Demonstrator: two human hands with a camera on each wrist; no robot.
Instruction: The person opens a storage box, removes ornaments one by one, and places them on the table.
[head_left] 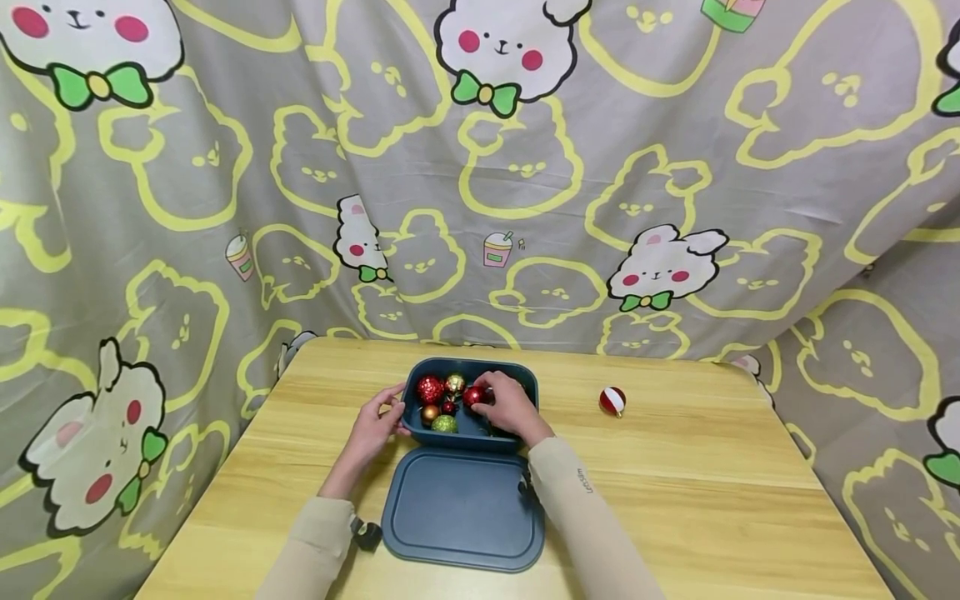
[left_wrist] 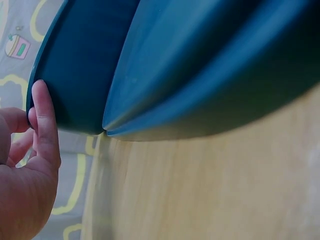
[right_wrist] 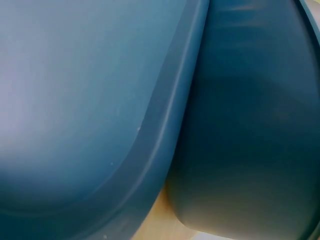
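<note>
My right hand (head_left: 513, 406) pinches a red ball (head_left: 473, 395) among baubles (head_left: 431, 390) in the box (head_left: 472, 442) my left hand (head_left: 377, 418) grips. The lid (head_left: 463, 512) lies nearer me; a striped ball (head_left: 612, 402) rests apart on the worktop (head_left: 712, 475).

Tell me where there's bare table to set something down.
Bare tabletop lies right of the dark blue box, around the red-and-white bauble, and left of the left hand. It's crowded inside the box, with Christmas baubles and the right hand, and between the sleeves, where the lid lies.
</note>
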